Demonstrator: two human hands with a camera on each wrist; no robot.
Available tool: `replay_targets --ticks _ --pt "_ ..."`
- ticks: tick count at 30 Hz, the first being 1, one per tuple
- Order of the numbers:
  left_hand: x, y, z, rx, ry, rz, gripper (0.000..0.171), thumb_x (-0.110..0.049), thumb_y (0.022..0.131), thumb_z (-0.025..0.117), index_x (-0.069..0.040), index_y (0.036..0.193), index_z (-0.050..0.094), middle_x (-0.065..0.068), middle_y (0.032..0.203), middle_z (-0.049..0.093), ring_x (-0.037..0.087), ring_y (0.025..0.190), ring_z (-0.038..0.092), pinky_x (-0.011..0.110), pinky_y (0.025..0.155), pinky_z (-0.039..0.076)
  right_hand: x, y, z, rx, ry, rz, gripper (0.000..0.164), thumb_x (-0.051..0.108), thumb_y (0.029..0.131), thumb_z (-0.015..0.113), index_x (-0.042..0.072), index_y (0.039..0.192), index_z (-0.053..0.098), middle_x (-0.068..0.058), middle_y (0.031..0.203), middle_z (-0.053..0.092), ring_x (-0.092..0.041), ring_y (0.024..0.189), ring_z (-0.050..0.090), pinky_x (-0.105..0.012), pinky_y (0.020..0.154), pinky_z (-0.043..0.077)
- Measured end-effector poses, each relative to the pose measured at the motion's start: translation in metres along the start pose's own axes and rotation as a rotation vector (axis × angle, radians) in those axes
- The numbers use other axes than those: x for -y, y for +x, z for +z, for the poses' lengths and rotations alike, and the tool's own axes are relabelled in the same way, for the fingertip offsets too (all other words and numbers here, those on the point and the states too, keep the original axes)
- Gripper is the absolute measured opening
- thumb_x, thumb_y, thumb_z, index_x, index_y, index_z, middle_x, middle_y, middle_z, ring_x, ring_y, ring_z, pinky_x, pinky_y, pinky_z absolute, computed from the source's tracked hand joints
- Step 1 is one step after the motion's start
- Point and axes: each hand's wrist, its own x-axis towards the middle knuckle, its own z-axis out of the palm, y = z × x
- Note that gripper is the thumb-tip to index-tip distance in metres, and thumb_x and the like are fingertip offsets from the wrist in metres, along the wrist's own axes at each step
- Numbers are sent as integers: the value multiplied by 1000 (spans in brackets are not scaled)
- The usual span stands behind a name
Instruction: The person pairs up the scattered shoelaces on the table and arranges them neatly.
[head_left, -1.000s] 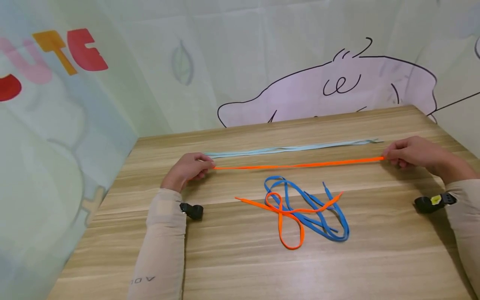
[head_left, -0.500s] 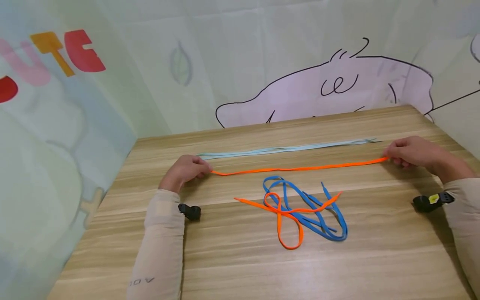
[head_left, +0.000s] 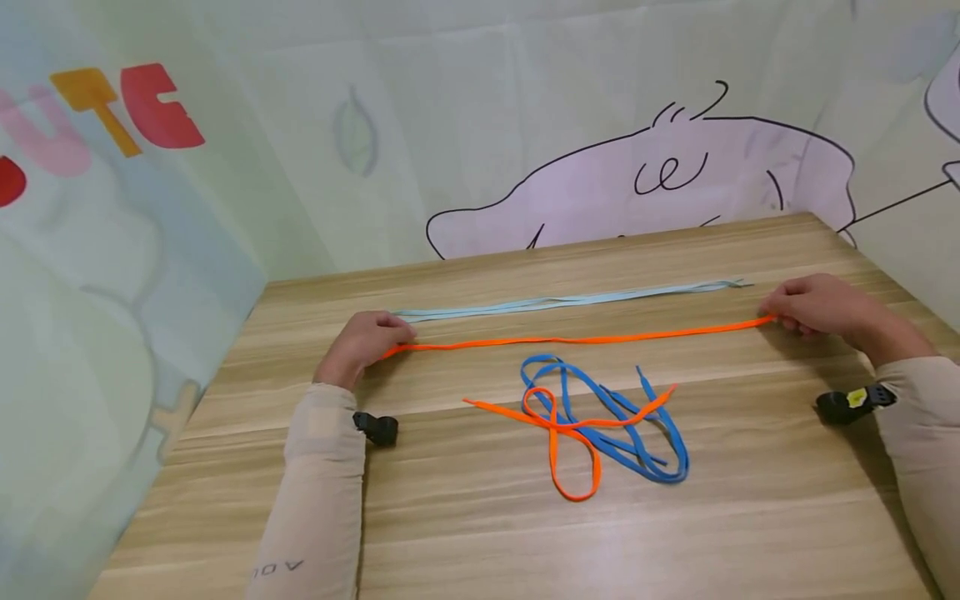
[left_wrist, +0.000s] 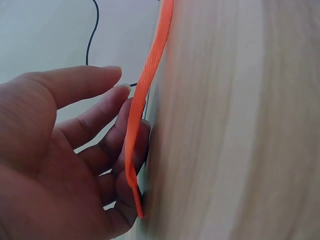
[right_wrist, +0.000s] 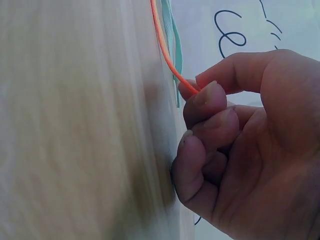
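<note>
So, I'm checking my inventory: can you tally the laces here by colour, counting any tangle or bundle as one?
Orange: 2, the held lace and the looped lace
Blue: 1 tangle
Pale blue: 1 bundle
Total: 4

The taut lace (left_wrist: 149,70) is bright orange with a fine woven texture, matching the looped orange lace (head_left: 555,427) that crosses the mid-blue lacing (head_left: 662,477), while the lacing behind (head_left: 637,293) is pale blue, turning mint in the right wrist view. Under them the table (head_left: 450,533) shows light tan wood grain streaked with cream and brown. The beige left sleeve (head_left: 318,492) bears dark lettering, and the pale green backdrop (head_left: 420,150) carries a black-outlined lilac figure (head_left: 585,200) and pink, amber and red letters (head_left: 161,108).
</note>
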Motion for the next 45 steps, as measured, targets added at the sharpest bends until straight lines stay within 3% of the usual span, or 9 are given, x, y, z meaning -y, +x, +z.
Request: replay_targets --ticks 4,11,20,27,32,37,41,45 --pt "-1 -2 3 -6 -8 31 29 -26 95 66 -6 117 67 10 120 58 27 104 48 33 83 40 0 -1 0 -24 3 8 31 25 100 54 -4 100 64 -2 71 52 -18 62 50 -31 55 43" --pt "-14 -6 17 -18 21 138 27 -24 96 65 -4 114 67 10 113 62 24 94 52 32 78 43 -2 -7 -1 -177 -60 30 37 23 95 53 -12 105 61 -6 74 54 -22 59 51 -35 53 44" --pt "-36 -13 31 1 111 226 22 -24 96 65 -6 109 67 9 102 64 23 79 55 33 71 47 10 -11 1 -199 -89 19 33 26 96 55 -5 96 61 -4 68 51 -22 62 48 -36 55 40" --pt "-50 -24 43 77 94 320 18 -24 94 65 -10 105 69 7 100 65 24 85 59 36 72 49 28 -9 8 -160 -74 -14 32 25 96 55 -6 100 62 -3 70 56 -21 64 50 -35 56 41" --pt "-59 -37 62 174 156 376 17 -27 95 65 -12 100 69 5 95 65 22 82 61 35 69 51 36 -8 14 -122 -58 -28 29 21 96 52 -7 103 60 -4 72 57 -21 64 50 -34 57 42" --pt "-65 -50 81 265 247 386 18 -31 97 65 -14 93 69 1 87 63 19 74 57 32 62 47 43 -11 21 -91 -40 -46 30 22 99 52 -6 105 60 -5 75 59 -20 66 51 -34 57 43" --pt "-69 -55 91 305 294 395 21 -34 94 68 -15 84 70 -1 73 59 17 65 50 29 56 39 46 -15 27 -71 -41 -52 30 22 101 52 -6 105 59 -5 76 59 -20 67 52 -34 58 43" --pt "-73 -59 97 340 319 394 24 -38 90 73 -16 83 68 -2 71 59 16 62 49 28 55 37 48 -20 31 -60 -43 -50 30 22 103 51 -7 108 58 -6 78 59 -21 68 53 -34 59 44"
